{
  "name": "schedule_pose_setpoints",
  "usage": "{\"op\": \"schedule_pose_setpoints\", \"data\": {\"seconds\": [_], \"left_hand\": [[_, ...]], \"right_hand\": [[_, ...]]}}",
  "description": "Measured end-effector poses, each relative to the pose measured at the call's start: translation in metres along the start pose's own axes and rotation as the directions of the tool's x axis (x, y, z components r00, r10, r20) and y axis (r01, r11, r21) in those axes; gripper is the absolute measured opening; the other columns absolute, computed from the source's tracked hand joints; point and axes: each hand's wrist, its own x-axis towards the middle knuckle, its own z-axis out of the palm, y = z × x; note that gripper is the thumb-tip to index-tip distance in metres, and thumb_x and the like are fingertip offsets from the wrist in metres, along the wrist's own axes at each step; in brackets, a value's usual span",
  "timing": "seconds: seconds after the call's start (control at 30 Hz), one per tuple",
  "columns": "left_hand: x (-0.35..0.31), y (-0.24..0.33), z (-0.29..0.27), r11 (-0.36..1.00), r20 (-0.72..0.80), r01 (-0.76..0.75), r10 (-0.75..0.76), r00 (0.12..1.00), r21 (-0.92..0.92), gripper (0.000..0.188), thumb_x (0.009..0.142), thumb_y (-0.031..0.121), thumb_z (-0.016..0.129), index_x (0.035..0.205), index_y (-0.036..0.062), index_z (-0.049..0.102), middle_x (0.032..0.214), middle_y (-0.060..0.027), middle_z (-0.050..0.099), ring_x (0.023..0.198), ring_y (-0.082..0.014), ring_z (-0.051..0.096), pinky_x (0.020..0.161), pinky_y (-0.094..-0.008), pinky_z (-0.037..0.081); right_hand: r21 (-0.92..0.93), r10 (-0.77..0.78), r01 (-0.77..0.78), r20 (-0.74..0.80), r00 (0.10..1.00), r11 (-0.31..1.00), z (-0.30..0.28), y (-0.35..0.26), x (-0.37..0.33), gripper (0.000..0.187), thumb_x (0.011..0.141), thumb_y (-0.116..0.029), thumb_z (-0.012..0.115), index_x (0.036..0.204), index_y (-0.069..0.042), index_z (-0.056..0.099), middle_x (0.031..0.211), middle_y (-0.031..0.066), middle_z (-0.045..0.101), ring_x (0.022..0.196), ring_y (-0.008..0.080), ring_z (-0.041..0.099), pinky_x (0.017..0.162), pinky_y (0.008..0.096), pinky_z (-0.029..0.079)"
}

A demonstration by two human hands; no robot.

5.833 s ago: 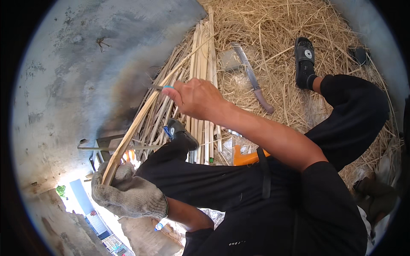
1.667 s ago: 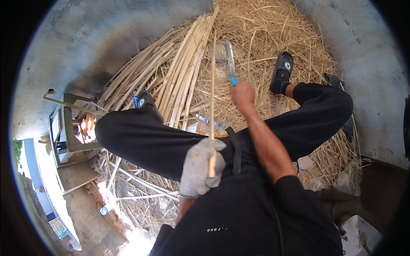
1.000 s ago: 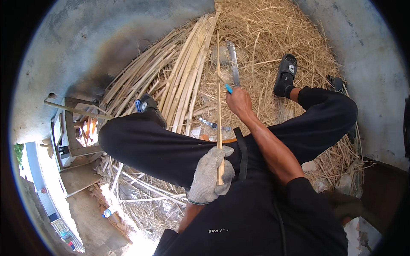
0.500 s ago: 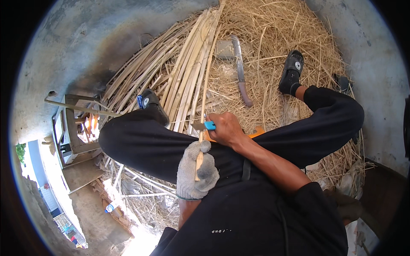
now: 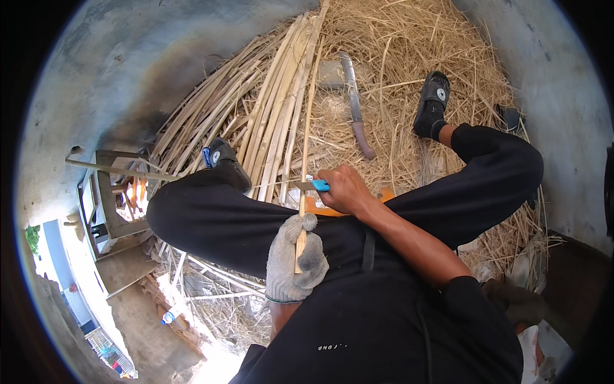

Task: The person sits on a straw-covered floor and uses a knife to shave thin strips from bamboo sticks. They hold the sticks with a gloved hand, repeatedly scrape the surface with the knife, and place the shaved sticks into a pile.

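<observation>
My left hand [image 5: 293, 259], in a grey knitted glove, is closed round the near end of a long thin bamboo strip [image 5: 307, 137]. The strip runs away from me between my legs toward the far wall. My bare right hand [image 5: 345, 190] grips a knife [image 5: 317, 185] with a bright blue handle. Its short blade points left and lies across the strip, just beyond the glove. Under my right hand, part of an orange object [image 5: 318, 206] shows; its kind is hidden. A large machete [image 5: 352, 89] with a brown handle lies ahead on the shavings.
Many split bamboo strips [image 5: 272, 109] fan out at the far left. Heaped shavings [image 5: 409, 45] cover the floor ahead and right, between curved grey walls [image 5: 556, 83]. My legs are bent out to both sides. A wooden frame [image 5: 109, 192] and a plastic bottle [image 5: 173, 314] are at left.
My right hand with the knife has shifted slightly to the right, and the blade now shows flatter across the strip. My left hand keeps its grip. The whole view has turned a little.
</observation>
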Motion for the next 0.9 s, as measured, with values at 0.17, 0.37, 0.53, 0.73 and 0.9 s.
{"op": "schedule_pose_setpoints", "data": {"seconds": [0.17, 0.37, 0.53, 0.73, 0.9], "left_hand": [[0.001, 0.000, -0.022, 0.997, -0.030, -0.048, 0.046, 0.998, -0.060, 0.023, 0.105, 0.027, 0.035, 0.105, 0.0086, 0.049, 0.043, -0.0026, 0.035, 0.023, -0.0124, 0.027, 0.022, -0.0236, 0.024], [0.003, -0.020, -0.008, 0.990, -0.166, 0.070, -0.048, 0.985, 0.126, 0.020, 0.104, 0.024, 0.039, 0.104, 0.0084, 0.051, 0.044, -0.0034, 0.039, 0.024, -0.0119, 0.028, 0.022, -0.0235, 0.024], [0.002, -0.014, -0.009, 0.983, -0.092, 0.001, 0.016, 0.996, 0.183, 0.023, 0.104, 0.025, 0.039, 0.107, 0.0070, 0.053, 0.045, -0.0041, 0.041, 0.024, -0.0114, 0.029, 0.023, -0.0237, 0.025], [0.000, -0.006, -0.006, 0.998, -0.041, -0.001, 0.003, 0.999, 0.060, 0.025, 0.106, 0.022, 0.026, 0.108, 0.0049, 0.044, 0.045, -0.0042, 0.039, 0.023, -0.0105, 0.028, 0.020, -0.0243, 0.023], [0.001, -0.002, -0.013, 0.999, -0.045, -0.030, 0.029, 0.999, -0.022, 0.028, 0.105, 0.023, 0.023, 0.107, 0.0051, 0.044, 0.045, -0.0041, 0.038, 0.023, -0.0109, 0.027, 0.020, -0.0253, 0.021]], "right_hand": [[-0.165, 0.061, -0.051, 0.056, 0.997, 0.985, 0.014, -0.003, 0.014, 0.014, 0.074, -0.014, 0.063, 0.066, -0.003, 0.064, 0.056, 0.0201, 0.060, 0.054, 0.0387, 0.062, 0.053, 0.0472, 0.050], [-0.261, 0.407, -0.387, 0.024, 0.913, 0.884, -0.003, 0.027, 0.059, 0.023, 0.080, -0.018, 0.062, 0.076, 0.003, 0.072, 0.067, 0.0266, 0.065, 0.064, 0.0422, 0.067, 0.062, 0.0503, 0.053], [-0.216, 0.453, -0.456, -0.066, 0.889, 0.863, -0.027, 0.046, 0.083, 0.026, 0.082, -0.020, 0.062, 0.074, 0.003, 0.071, 0.067, 0.0258, 0.065, 0.065, 0.0428, 0.067, 0.064, 0.0506, 0.052], [-0.052, 0.052, -0.043, 0.176, 0.983, 0.998, -0.025, 0.010, 0.019, 0.015, 0.077, -0.017, 0.063, 0.072, -0.004, 0.069, 0.061, 0.0194, 0.063, 0.058, 0.0387, 0.063, 0.057, 0.0476, 0.050], [-0.037, 0.068, -0.065, 0.081, 0.994, 0.997, 0.006, 0.007, 0.024, 0.013, 0.075, -0.015, 0.063, 0.071, -0.004, 0.069, 0.060, 0.0204, 0.062, 0.056, 0.0391, 0.062, 0.057, 0.0480, 0.052]]}}
